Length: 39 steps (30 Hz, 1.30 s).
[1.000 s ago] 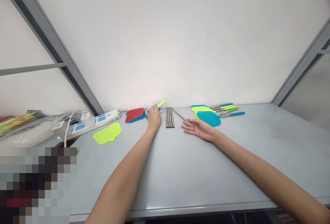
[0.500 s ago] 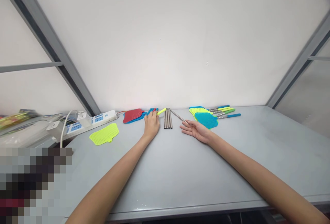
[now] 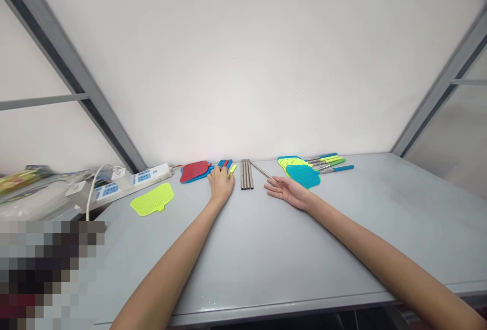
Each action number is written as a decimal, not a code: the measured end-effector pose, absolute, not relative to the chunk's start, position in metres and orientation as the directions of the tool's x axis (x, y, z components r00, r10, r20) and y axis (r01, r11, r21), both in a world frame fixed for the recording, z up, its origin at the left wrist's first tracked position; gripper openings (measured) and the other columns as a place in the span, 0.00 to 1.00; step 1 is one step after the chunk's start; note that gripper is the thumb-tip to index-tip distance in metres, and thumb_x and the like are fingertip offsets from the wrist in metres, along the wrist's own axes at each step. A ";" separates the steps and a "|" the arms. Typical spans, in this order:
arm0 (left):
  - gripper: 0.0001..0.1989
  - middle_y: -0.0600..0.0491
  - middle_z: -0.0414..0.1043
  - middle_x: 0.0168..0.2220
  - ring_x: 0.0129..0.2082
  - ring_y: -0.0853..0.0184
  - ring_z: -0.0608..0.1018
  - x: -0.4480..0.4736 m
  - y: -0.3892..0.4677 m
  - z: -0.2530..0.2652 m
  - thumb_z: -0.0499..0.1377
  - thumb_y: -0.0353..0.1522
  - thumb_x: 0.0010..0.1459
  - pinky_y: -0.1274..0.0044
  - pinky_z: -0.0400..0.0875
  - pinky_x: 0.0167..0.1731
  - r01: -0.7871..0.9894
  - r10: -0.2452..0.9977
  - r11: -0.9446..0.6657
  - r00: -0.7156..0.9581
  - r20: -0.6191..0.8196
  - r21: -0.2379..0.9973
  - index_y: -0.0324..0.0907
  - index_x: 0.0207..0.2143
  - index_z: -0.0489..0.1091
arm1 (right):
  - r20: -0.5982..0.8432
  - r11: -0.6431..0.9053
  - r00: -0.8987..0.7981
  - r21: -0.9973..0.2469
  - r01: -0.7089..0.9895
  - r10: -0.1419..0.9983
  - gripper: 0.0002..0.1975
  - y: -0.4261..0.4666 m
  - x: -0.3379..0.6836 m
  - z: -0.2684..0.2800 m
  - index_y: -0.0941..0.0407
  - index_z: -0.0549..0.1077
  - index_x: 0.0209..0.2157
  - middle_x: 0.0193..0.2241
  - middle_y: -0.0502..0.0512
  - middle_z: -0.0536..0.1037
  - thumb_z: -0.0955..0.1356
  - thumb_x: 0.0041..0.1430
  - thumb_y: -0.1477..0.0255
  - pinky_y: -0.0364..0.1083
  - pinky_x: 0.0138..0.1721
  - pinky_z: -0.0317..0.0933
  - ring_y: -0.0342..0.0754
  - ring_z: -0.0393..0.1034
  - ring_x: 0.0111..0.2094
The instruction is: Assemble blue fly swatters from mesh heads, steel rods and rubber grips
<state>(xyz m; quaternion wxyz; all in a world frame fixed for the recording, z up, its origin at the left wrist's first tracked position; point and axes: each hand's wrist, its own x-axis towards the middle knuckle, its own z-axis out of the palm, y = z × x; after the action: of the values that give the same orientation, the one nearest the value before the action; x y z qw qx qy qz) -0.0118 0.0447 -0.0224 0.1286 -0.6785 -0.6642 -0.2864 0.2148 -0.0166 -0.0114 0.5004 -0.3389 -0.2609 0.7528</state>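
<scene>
Nearest me, the front edge of the tabletop [image 3: 243, 269] crosses below both forearms, and a broad grey stretch between them gives me room to move sideways or draw back. On the left of it, near the side edge, lies a loose yellow-green swatter head [image 3: 152, 199], flat, its short neck pointing toward me.

Farther in, I have the right hand [image 3: 289, 191] palm up, a slim metal rod [image 3: 262, 171] pinched at its near end by thumb and forefinger, the other fingers loosely spread. The rod slants away to the far end of four metal tubes [image 3: 247, 175], which lie side by side between my two hands.

The left hand [image 3: 221, 183] is palm down, fingers curled over a yellow-green grip [image 3: 232, 169], whose end pokes out just beside the tubes; a narrow gap separates them. Just beyond my fingers are blue and red grips [image 3: 227, 162], with a red swatter head [image 3: 195, 169] over blue on their left.

Past the right hand, assembled swatters [image 3: 303, 175] overlap, handles pointing right, with wide room beyond them toward the right side. Along the far left sits a power strip [image 3: 152, 174]. The white wall [image 3: 243, 81] closes off the back edge.
</scene>
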 end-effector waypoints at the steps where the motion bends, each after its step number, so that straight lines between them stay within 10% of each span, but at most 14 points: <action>1: 0.11 0.43 0.63 0.38 0.40 0.56 0.65 -0.012 0.045 -0.023 0.48 0.34 0.54 0.68 0.57 0.36 0.975 0.826 -0.076 -0.056 0.561 0.209 0.39 0.34 0.66 | -0.250 -0.365 -0.271 -0.731 -0.577 0.929 0.04 -0.016 0.215 -0.012 0.59 0.63 0.35 0.39 0.59 0.73 0.62 0.55 0.78 0.50 0.42 0.67 0.49 0.73 0.38; 23: 0.09 0.45 0.61 0.37 0.41 0.57 0.64 -0.014 0.043 -0.024 0.51 0.34 0.52 0.69 0.58 0.38 0.967 0.819 -0.086 -0.069 0.570 0.240 0.39 0.32 0.68 | -0.415 -0.301 -0.003 -0.653 -0.695 0.910 0.07 -0.037 0.194 -0.002 0.57 0.61 0.32 0.38 0.56 0.70 0.59 0.52 0.82 0.45 0.37 0.68 0.45 0.71 0.36; 39: 0.13 0.44 0.66 0.32 0.39 0.56 0.68 -0.015 0.045 -0.024 0.48 0.34 0.55 0.66 0.62 0.37 0.958 0.835 -0.103 -0.062 0.547 0.266 0.38 0.28 0.71 | -0.387 -0.370 -0.133 -0.639 -0.675 0.912 0.19 -0.116 0.237 -0.004 0.62 0.60 0.47 0.51 0.63 0.66 0.62 0.52 0.80 0.48 0.50 0.61 0.50 0.65 0.48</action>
<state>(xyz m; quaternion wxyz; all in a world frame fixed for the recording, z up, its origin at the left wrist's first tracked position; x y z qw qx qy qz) -0.0150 0.0451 -0.0243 0.1012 -0.6773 -0.6620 -0.3046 0.2375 -0.1157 -0.0043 0.5389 -0.3780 -0.1571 0.7362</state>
